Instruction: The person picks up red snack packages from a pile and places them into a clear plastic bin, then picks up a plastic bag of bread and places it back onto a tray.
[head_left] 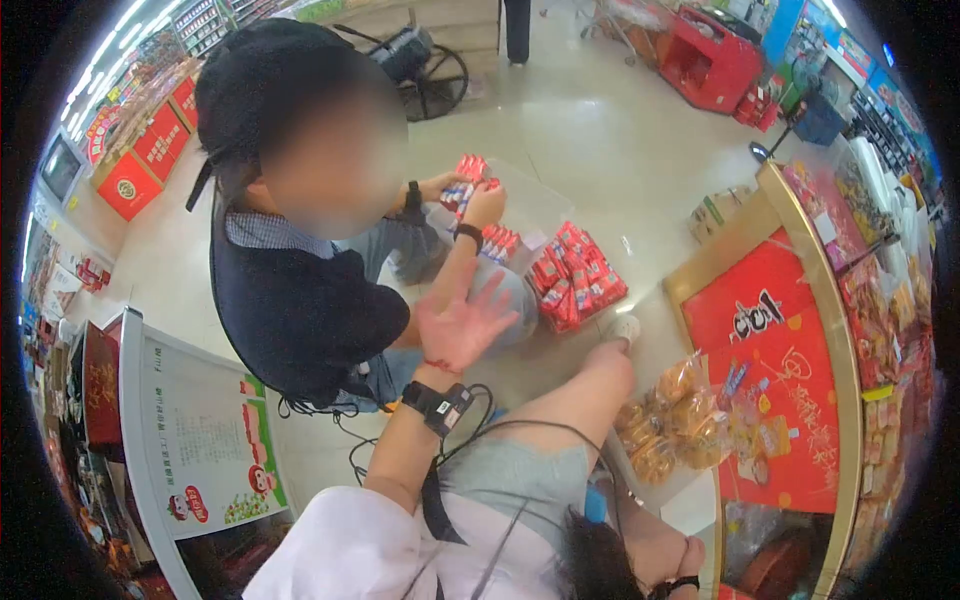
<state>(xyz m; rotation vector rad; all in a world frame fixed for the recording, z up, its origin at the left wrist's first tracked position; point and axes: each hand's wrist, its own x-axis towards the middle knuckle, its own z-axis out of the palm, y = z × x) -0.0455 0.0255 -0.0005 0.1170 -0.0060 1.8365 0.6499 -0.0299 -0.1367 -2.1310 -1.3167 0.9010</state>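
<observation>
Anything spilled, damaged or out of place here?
Slightly: right of the open left hand, the heaped red packets lie at mismatched angles, so the pile looks jumbled. I see no clear spill or damage.

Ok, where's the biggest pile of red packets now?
In the head view, the biggest pile of red packets lies right of centre, just up and left of the white shoe, and right of the wearer's raised left hand.

A shop is indicated by stocked shelves [200, 30], packaged foods [868, 305] (piled along the right), red lettered panels [160, 142] and a printed sign board [200, 425].
</observation>
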